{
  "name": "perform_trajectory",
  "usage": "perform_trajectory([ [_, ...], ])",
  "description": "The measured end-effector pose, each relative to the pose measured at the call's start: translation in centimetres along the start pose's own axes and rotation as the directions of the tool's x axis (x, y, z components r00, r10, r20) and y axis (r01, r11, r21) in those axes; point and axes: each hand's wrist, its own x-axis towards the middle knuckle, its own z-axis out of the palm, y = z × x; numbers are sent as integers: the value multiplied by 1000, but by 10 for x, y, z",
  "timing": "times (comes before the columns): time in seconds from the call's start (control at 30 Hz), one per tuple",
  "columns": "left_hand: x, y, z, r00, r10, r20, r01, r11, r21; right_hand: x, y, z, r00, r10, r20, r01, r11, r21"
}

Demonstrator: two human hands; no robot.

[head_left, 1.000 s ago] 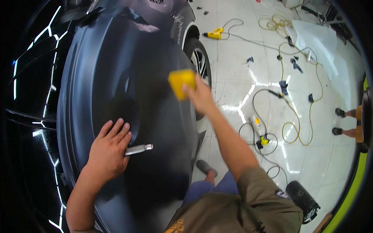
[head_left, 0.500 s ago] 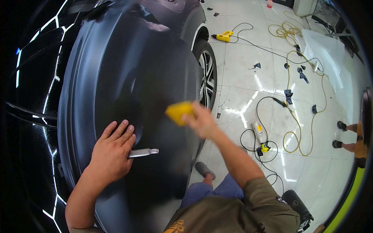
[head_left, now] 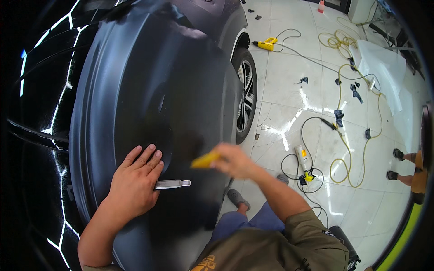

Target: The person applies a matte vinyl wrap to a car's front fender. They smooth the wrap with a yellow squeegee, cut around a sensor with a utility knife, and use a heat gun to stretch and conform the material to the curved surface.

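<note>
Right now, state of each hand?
Left hand: open, palm down on the dark car panel; silver tool juts from under it, grip unclear.
Right hand: closed on a yellow squeegee.

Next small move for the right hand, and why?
Probably a short, light stroke of the yellow scraper across the dark panel: the right hand grips it over that surface, though blur hides whether it touches. The left hand rests on the panel nearby with a silver tool jutting out, so I'd steer clear of that.
</note>
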Motion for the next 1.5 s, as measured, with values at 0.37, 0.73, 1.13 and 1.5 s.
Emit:
perform_trajectory([
  [0.37,3,-1,-5,998,-24,60,26,999,-35,60,14,-56,898,-12,-439,-22,997,-71],
  [0.73,-11,-6,-16,997,40,-72,-57,962,-266,35,-93,-56,939,126,-321,-167,980,-104],
  [1.13,-105,15,-16,813,-582,-7,60,96,-994,-29,-272,-33,569,-797,206,762,604,234],
  [1.5,-153,254,272,826,-166,539,484,-280,-829,-140,19,-72,727,597,-339,-616,785,61],
])
